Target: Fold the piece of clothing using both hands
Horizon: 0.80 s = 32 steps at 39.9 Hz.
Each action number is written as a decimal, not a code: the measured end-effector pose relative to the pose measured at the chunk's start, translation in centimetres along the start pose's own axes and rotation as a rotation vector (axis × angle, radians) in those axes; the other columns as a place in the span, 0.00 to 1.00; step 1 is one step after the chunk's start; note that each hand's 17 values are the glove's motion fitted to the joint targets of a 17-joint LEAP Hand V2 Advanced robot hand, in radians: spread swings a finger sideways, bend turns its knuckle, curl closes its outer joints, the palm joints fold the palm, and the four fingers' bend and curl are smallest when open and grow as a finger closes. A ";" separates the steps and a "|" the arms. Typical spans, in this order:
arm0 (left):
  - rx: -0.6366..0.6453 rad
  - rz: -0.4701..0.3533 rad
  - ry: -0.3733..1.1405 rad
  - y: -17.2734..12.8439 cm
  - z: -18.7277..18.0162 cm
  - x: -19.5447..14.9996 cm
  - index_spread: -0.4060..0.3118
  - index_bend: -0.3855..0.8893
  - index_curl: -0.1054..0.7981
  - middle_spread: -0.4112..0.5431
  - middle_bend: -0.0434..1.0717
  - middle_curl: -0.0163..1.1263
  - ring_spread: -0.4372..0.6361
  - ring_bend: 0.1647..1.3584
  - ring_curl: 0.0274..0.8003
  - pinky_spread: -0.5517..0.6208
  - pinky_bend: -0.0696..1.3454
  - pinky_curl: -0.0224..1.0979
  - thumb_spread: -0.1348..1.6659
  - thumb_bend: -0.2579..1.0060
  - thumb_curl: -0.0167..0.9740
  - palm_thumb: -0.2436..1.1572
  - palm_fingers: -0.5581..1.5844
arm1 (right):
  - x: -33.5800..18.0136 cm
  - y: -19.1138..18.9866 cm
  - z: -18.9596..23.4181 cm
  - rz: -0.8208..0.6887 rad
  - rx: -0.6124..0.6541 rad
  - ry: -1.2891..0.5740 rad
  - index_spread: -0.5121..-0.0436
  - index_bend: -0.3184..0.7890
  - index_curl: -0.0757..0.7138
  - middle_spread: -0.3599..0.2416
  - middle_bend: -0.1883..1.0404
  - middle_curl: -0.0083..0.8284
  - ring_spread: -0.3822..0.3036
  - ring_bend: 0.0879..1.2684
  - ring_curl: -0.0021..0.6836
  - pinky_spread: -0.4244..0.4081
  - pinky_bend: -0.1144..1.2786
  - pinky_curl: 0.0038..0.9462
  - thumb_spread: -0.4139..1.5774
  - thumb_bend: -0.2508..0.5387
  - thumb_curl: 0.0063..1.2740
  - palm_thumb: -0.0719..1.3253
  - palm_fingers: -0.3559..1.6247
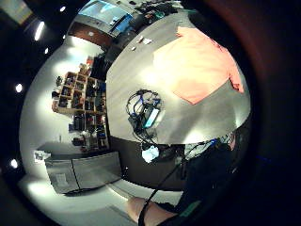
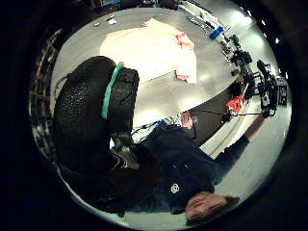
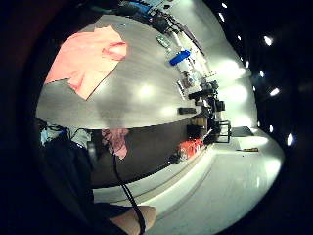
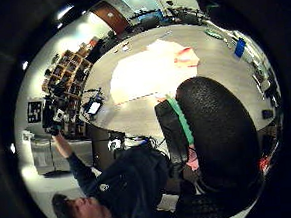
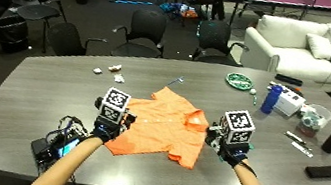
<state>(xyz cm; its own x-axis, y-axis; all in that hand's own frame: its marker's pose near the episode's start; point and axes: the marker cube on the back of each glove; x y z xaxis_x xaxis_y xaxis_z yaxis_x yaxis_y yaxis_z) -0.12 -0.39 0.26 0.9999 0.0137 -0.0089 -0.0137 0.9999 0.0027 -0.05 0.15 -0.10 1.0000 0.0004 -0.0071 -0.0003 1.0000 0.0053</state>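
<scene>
Outside view: orange shirt (image 5: pixel 163 125) flat between left hand (image 5: pixel 107 129), right hand (image 5: pixel 231 151).

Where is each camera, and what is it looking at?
Outside view: above and behind the person, looking down at the orange shirt on the table; both forearms, left hand and right hand show.
Left little-finger view: on the left palm, facing the shirt; the person's dark top shows.
Left thumb view: same palm; a gloved thumb blocks part.
Right little-finger view: right palm, facing shirt and table.
Right thumb view: same palm; a thumb blocks part.
All five share the shirt.
</scene>
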 end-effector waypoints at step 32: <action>-0.174 0.040 0.143 -2.1 6.9 -1.1 0.41 0.54 0.49 0.50 0.16 0.22 0.67 0.24 0.27 0.69 0.19 0.22 0.79 0.25 0.21 0.31 0.44 | -2.5 -1.6 2.9 -0.036 -0.126 0.010 0.48 0.41 0.43 0.52 0.31 0.34 0.54 0.23 0.39 0.67 0.32 0.29 0.88 0.56 0.14 0.31 0.46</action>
<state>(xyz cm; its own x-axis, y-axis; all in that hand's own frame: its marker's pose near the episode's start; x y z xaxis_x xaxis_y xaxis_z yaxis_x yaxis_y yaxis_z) -1.09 -2.55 7.15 0.9872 0.0414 -0.1540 -0.0672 0.9837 -0.1666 -2.52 -1.43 2.76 0.9992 -0.0359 -0.0155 0.0338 0.9922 -0.1203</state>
